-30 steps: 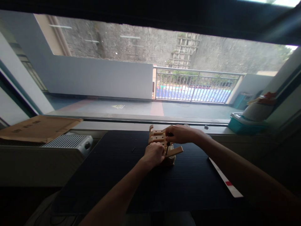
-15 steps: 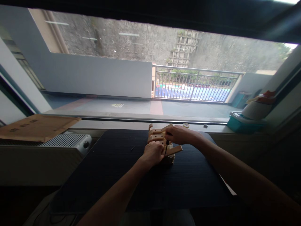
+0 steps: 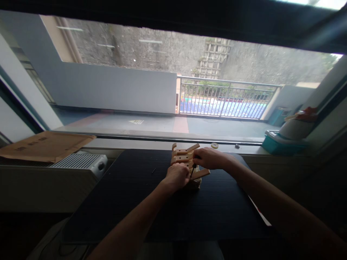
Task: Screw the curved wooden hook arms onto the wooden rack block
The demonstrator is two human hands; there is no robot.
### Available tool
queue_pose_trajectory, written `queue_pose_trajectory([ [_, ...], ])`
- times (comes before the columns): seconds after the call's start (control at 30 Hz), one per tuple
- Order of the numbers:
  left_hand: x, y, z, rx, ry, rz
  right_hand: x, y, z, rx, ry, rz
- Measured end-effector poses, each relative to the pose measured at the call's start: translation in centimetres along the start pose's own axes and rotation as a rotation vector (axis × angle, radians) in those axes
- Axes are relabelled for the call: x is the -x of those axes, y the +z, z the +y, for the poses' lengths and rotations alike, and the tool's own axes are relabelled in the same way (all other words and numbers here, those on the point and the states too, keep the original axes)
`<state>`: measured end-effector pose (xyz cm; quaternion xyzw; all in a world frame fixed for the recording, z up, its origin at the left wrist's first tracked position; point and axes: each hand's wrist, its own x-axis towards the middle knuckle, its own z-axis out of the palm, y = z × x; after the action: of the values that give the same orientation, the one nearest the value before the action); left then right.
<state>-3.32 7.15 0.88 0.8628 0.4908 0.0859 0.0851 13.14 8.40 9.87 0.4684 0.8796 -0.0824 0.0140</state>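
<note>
At the far middle of the dark table lies a wooden piece with several slats [image 3: 182,158] and small dark holes in them. My left hand [image 3: 177,174] is closed over its near left part and holds it down. My right hand [image 3: 207,158] grips the handle of a screwdriver [image 3: 193,169], whose shaft slants down to the nearest slat beside my left fingers. That slat [image 3: 201,174] sticks out to the right. Beneath it shows a rough, wrapped-looking block [image 3: 195,184], partly hidden by my left hand.
A thin dark rod or screw [image 3: 153,170] lies on the black table [image 3: 130,202] to the left. On the windowsill are a roll of tape [image 3: 214,145], a small dark object [image 3: 237,146] and a teal box [image 3: 276,142]. A brown envelope [image 3: 46,146] rests on the white radiator [image 3: 81,162].
My right hand has shifted slightly to the right and the screwdriver leans more that way. My left hand stays on the wooden piece. The view has moved slightly.
</note>
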Motion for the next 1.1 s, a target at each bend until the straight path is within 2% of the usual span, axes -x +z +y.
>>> queue_pose_trajectory([
  [0.23, 0.2, -0.4, 0.3, 0.002, -0.029, -0.005, 0.6, -1.6, -0.5, 0.012, -0.075, -0.051],
  [0.53, 0.4, -0.9, 0.9, -0.049, -0.071, -0.019, 0.0, 0.0, -0.3, -0.001, -0.016, -0.012],
  [0.7, 0.6, -1.0, 1.0, -0.052, -0.076, -0.028, 0.0, -0.5, -0.8, 0.025, 0.005, -0.038],
  [0.9, 0.6, -1.0, 0.9, -0.051, -0.082, -0.028, -0.2, -1.4, -1.9, 0.033, -0.054, -0.103],
  [1.1, 0.6, -0.9, 1.0, -0.054, -0.077, -0.032, -0.9, -0.6, -0.9, -0.003, -0.031, -0.093],
])
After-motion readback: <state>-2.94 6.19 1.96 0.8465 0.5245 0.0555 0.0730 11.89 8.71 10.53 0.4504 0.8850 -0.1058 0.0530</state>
